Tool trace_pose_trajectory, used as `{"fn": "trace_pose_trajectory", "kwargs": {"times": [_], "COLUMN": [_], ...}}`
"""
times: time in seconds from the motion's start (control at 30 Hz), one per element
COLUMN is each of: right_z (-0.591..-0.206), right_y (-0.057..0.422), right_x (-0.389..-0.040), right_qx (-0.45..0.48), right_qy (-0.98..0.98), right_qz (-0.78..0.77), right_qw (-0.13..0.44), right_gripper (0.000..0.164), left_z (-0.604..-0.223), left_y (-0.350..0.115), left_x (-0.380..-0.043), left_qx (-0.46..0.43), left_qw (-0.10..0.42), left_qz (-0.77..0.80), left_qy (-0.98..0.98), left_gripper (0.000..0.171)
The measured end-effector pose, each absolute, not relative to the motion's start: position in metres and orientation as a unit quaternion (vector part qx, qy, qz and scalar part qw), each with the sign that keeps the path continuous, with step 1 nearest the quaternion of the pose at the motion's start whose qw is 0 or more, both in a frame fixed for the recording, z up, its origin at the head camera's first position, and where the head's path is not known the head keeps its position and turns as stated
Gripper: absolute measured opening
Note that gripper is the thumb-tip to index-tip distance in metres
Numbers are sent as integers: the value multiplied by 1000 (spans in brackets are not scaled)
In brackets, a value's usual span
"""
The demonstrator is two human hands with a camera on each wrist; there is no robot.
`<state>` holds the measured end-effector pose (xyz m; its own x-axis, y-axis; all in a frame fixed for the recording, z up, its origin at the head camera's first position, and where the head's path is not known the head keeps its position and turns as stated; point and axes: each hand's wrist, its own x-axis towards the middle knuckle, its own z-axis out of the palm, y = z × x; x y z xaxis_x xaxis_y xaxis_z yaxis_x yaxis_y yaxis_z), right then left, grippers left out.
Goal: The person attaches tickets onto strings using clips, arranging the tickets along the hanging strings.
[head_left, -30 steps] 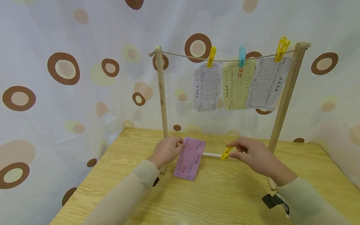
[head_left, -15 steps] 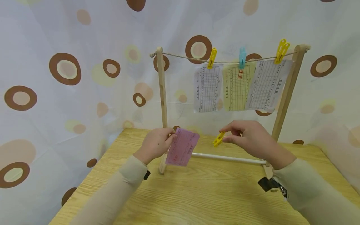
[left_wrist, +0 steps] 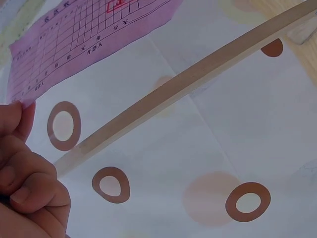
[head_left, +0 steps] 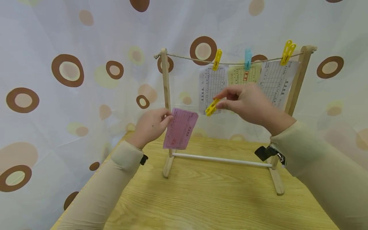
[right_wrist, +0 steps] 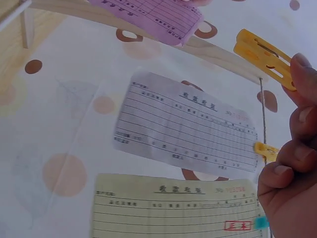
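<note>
My left hand (head_left: 150, 126) pinches the pink receipt slip (head_left: 181, 129) by its upper left corner; the slip hangs beside the left post, above the table. In the left wrist view the thumb and finger meet at the edge of the pink paper (left_wrist: 89, 44). My right hand (head_left: 248, 103) pinches a yellow clothespin (head_left: 212, 107) by its handle end, in front of the hanging slips. The right wrist view shows the clothespin (right_wrist: 262, 57) with its nose pointing away from the fingers. A white slip (head_left: 212, 86) hangs behind it, and my hand partly hides a yellow-green slip (head_left: 240, 73).
A rope (head_left: 189, 58) runs between two wooden posts (head_left: 165, 80). Yellow clothespins (head_left: 217, 59) and a blue clothespin (head_left: 248, 59) hold slips on it, with another white slip (head_left: 277, 80) at right. A white rod (head_left: 221, 159) joins the stand's feet above the wooden table (head_left: 218, 198).
Both hands have risen from near the table. The pink slip has lifted up and to the left with my left hand; the clothespin has moved up and left with my right hand.
</note>
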<state>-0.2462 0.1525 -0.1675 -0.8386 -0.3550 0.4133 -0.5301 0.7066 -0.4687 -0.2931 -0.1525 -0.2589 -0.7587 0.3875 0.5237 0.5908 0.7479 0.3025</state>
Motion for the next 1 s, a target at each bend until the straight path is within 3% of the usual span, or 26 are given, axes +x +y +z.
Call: {"fn": "trace_pose_trajectory", "kwargs": {"times": [0.23,1.0], "right_z": [-126,-52], "right_y": [132,70], "right_x": [-258,-316], "right_qx": [258,216], "right_qy": [-905,-928], "right_qz": [279,224], "right_qw": [191,204], "right_gripper": [20,25], "left_z": [-235,-164], "left_y": [-157,-142], "left_x": [-298,-339], "left_qx": [-243,-179], "left_qw": [220,225], "left_qz": [-244,-272], "left_qy": [-913,-918], "left_gripper": [20,30]}}
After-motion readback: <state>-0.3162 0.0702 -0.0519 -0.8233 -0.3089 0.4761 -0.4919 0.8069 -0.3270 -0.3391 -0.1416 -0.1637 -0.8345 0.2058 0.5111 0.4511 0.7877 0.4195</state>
